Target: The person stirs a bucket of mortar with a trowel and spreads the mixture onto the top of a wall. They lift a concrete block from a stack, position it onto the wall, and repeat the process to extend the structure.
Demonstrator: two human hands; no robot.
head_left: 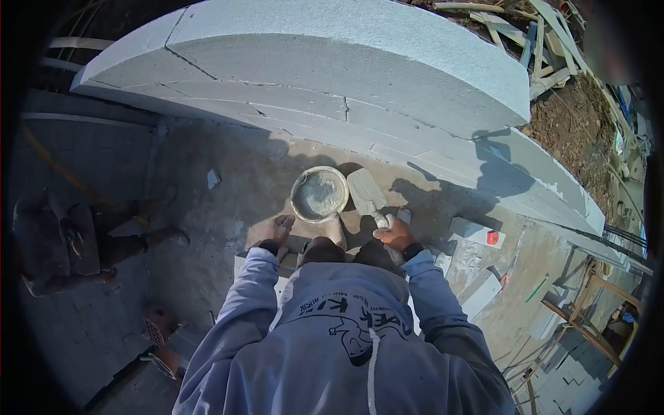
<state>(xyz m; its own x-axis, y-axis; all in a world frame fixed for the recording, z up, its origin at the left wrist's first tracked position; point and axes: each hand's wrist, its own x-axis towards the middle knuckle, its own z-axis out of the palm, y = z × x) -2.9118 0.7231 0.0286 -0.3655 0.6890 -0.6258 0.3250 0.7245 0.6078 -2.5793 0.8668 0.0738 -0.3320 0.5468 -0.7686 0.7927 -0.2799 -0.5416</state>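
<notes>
My right hand [395, 234] is wrapped round the handle of a trowel [364, 191], its broad blade coated in pale grey mortar. Just left of the blade stands a round bucket [296, 205] with a whitish, smeared rim. Wet grey mortar [320, 193] lies inside it. By my left knee, my left hand [281, 230] hangs with loosely bent fingers and nothing visible in it, a little below and left of the bucket.
A curved wall of white blocks [304, 72] crosses in front of me. Another person [76, 238] is at the left. Right of me lie white blocks [479, 293], a red object [492, 238] and a wooden frame [588, 321]. Timber scraps [546, 52] are piled beyond the wall.
</notes>
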